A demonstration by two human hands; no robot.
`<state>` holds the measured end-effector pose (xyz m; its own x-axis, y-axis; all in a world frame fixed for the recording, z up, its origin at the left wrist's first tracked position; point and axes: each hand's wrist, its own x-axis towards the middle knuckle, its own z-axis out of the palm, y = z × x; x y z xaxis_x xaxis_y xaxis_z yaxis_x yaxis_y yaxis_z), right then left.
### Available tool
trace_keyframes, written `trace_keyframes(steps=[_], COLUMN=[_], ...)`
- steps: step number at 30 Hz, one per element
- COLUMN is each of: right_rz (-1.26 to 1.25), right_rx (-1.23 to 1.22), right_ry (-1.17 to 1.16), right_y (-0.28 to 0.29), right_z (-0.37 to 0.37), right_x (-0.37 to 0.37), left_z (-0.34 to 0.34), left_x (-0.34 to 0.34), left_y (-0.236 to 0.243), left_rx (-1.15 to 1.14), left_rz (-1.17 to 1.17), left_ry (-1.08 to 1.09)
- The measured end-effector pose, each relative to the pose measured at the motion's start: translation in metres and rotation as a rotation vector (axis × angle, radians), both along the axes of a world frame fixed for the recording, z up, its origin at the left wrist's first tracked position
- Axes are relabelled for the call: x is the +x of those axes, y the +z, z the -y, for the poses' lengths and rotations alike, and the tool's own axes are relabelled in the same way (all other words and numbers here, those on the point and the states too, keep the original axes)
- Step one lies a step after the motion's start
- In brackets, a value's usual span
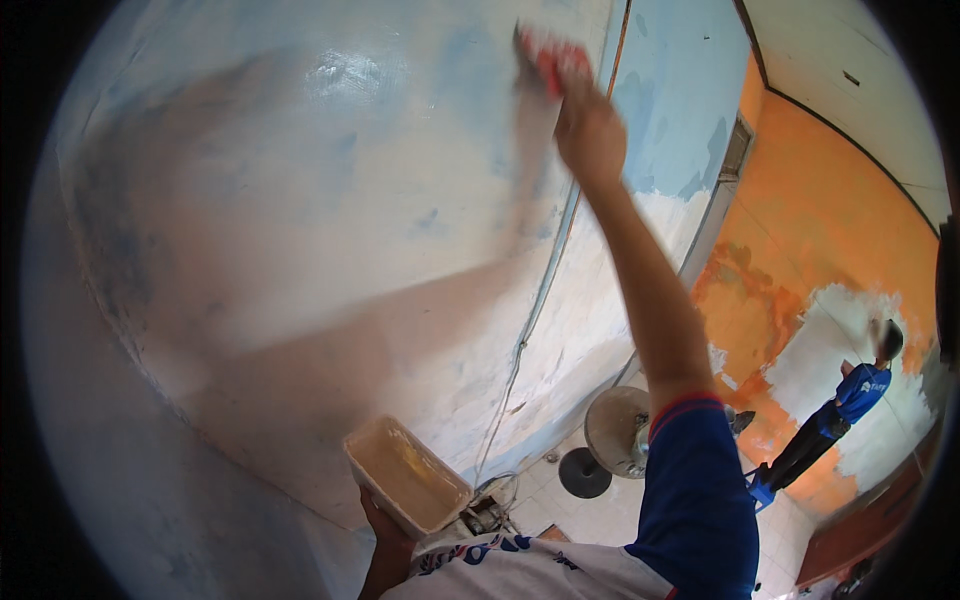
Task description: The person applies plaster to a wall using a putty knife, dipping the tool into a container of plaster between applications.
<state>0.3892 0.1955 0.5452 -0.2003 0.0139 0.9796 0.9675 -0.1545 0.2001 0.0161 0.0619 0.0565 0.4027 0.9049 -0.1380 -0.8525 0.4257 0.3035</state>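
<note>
High up, my right hand (592,135) is closed around a red-and-white paintbrush (553,62), blurred by motion. Its dark tip is at or very near the wall (300,200), which is painted patchy white over blue. A shiny wet patch lies on the wall left of the brush. Low down, my left hand (385,525) grips a rectangular paint tray (360,450) by its side. The tray is tilted and pale, with a yellowish inside; most fingers are hidden beneath it.
A cable (545,290) runs down the wall's corner. Below stand a round stone-like basin or table (610,425) and a dark round stool (584,473). Another person in blue (860,390) stands by an orange wall (800,200) partly covered in white. A brown wooden piece (860,530) is at lower right.
</note>
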Motion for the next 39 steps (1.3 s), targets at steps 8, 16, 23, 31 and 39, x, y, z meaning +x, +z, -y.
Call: trace_keyframes(steps=[8,16,23,31,39], right_rz=[-0.067,0.081,0.09,-0.031,0.007], right_rx=[-0.216,0.206,-0.055,-0.063,0.245], right_ry=[0.277,0.202,0.071,0.416,0.184], right_y=[-0.239,0.023,-0.088,-0.169,0.165], right_z=[0.064,0.033,-0.006,0.064,0.051], right_x=[-0.034,-0.036,-0.045,-0.053,-0.015], left_z=[0.004,0.003,0.009,0.009,0.007], left_x=[-0.001,-0.005,-0.018,-0.017,-0.016], left_y=[-0.001,-0.002,0.0,0.009,0.018], left_rx=[0.015,0.005,0.039,-0.011,0.052], left_rz=[0.027,-0.004,-0.025,0.038,0.045], left_ry=[-0.01,-0.001,0.069,0.089,0.056])
